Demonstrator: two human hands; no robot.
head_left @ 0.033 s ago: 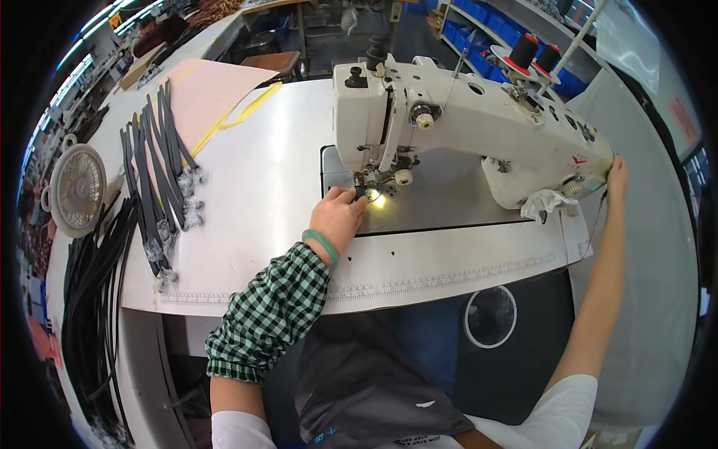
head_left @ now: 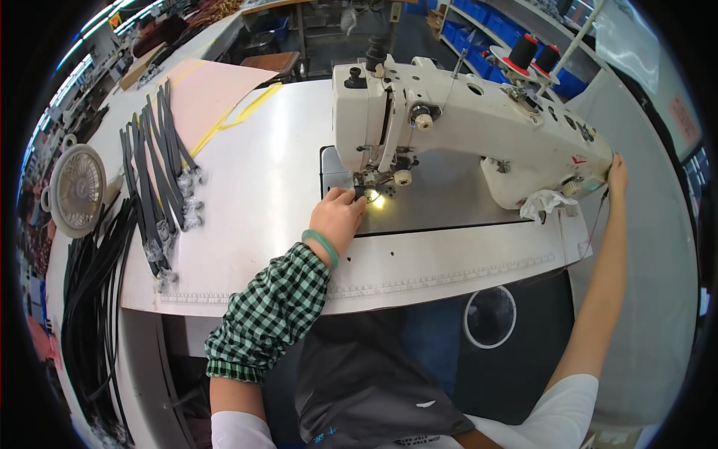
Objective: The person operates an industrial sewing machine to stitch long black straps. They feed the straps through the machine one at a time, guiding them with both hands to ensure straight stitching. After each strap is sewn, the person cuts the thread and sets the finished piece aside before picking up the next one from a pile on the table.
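A white sewing machine stands on the table, its small lamp lit beside the needle. My left hand, with a green bangle and a checked sleeve cover, is closed at the presser foot. Its fingertips pinch a small black piece, mostly hidden by the hand and the foot. My right hand reaches to the machine's right end, fingers curled against it; the part under them is hidden. Left of the machine, several black straps lie side by side, with clear-wrapped pieces at their near ends.
A round, pale perforated basket sits at the left edge, above long black straps hanging down. Two dark thread spools stand behind the machine. Crumpled white cloth hangs by its base. A printed ruler runs along the front edge.
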